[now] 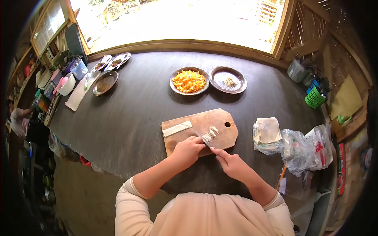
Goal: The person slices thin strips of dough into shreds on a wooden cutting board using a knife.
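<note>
"Watching from my end, I have the right hand (229, 164) low on the board (218, 122), fingers closed round the handle end of a knife (206, 142). Where are the cut strips (210, 134), by your eye?"

"Just past the fingertips, on the far side of the knife from the left hand (188, 151). They lie in a loose, slanting row on the wood."

"And the left fingers?"

"Curled down beside the blade, near the board's close edge. I can't tell whether they pinch anything; the knuckles hide it."

"I see a pale slab (177, 128) too, flat at the board's left end, beyond the left hand and apart from its fingers."

"Agreed. The hole is at the other end, well clear of both hands."

"What have I got behind the board?"

"One bowl (189, 81) of orange pieces, and right beside it a plate (228, 80) with a small heap of thin shreds (230, 82)."

"On my right I get a stack of pale sheets (269, 130), with clear bags (297, 149) next to it. Far left, a dark dish (106, 83) on the table (134, 114)"
</note>
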Demonstrator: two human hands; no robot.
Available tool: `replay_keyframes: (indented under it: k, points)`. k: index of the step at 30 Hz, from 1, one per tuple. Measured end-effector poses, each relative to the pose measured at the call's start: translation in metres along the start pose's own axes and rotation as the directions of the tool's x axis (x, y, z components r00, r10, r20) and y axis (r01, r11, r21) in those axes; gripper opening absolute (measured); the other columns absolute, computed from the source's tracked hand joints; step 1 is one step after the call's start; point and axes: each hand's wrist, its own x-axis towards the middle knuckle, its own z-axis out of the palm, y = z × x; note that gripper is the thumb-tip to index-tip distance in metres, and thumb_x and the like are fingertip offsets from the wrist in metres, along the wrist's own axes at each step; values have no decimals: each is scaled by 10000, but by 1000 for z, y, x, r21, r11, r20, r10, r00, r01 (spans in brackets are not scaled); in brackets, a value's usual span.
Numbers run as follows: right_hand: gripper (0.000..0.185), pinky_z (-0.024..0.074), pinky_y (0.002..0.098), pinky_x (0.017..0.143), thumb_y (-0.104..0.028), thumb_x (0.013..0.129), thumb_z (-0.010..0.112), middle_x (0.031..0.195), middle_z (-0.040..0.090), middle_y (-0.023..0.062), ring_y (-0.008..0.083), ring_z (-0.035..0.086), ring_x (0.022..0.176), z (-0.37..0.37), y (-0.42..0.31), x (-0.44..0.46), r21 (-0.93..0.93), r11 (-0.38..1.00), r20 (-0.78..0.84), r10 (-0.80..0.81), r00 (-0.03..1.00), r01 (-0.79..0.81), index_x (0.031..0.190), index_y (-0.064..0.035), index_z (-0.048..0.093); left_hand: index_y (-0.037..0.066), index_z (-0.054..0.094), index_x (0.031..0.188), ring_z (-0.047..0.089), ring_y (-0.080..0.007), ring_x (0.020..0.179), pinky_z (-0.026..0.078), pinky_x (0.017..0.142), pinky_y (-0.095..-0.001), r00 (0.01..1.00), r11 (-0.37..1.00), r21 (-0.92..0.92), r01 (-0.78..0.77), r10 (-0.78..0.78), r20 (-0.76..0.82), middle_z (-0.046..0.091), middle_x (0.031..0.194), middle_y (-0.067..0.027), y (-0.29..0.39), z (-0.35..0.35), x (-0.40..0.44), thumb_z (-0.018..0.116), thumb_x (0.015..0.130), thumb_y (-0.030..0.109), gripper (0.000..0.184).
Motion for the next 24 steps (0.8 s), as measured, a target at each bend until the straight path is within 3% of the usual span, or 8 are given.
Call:
replay_keyframes:
  k: [3,9,10,12,16,19,21,24]
  points:
    - [341,522,378,754,-135,1006,495,983,690,203,356,694,814,-8,-16,-2,-43,993,74,116,990,-113,1342,-132,549,91,705,1016,613,-246,1072,551,833,-356,1000,1000,-5,-2,2,-1,645,1089,-24,-1,0,-1,639,756,36,273]
    - [342,522,371,721,-145,1006,503,926,678,216,350,693,787,-17,-24,-10,-40,988,88,155,984,-152,1344,-137,549,96,698,1041,606,-244,1096,551,838,-352,1000,1000,20,2,-2,31,639,1110,-19,-2,0,-1,645,755,38,296]
    - [342,522,371,721,-145,1006,503,926,678,216,350,693,787,-14,-17,-7,-41,988,90,155,984,-152,1344,-137,549,96,698,1041,606,-244,1096,551,838,-352,1000,1000,19,3,-4,30,639,1110,-19,-3,0,-1,645,755,38,296]
    - [336,531,417,702,-143,1000,513,893,668,255,432,663,803,-6,4,-4,0,999,0,-52,999,52,1335,-147,547,97,696,1042,605,-245,1104,549,848,-351,1000,1000,23,14,-15,26,639,1117,-20,-2,3,-1,655,752,46,297]
    - [338,530,403,727,-146,1002,513,903,669,256,424,670,835,-3,-8,-2,-59,997,8,40,999,-40,1338,-143,547,97,696,1041,604,-242,1110,548,854,-350,1000,1000,19,7,-7,30,638,1126,-21,-2,3,0,661,750,53,295]
    - [349,529,399,719,-147,1000,519,898,668,255,425,670,821,-11,-12,-4,61,998,32,23,999,-25,1349,-148,543,93,694,1039,603,-240,1112,549,854,-351,1000,1000,14,9,-9,15,636,1130,-22,-3,3,-1,657,748,46,297]
    - [351,514,347,713,-135,1001,515,908,672,221,339,687,747,-15,-20,-8,35,995,69,96,993,-99,1351,-130,545,88,693,1038,603,-241,1110,551,848,-351,999,1000,20,12,-13,32,635,1130,-22,-2,2,-1,651,748,34,298]
    - [352,516,350,716,-132,1001,513,898,671,221,325,693,751,-15,-20,-7,25,991,86,132,987,-135,1351,-131,545,87,692,1040,603,-243,1111,551,849,-353,999,1000,21,19,-20,36,633,1133,-24,-2,3,-2,650,747,28,302]
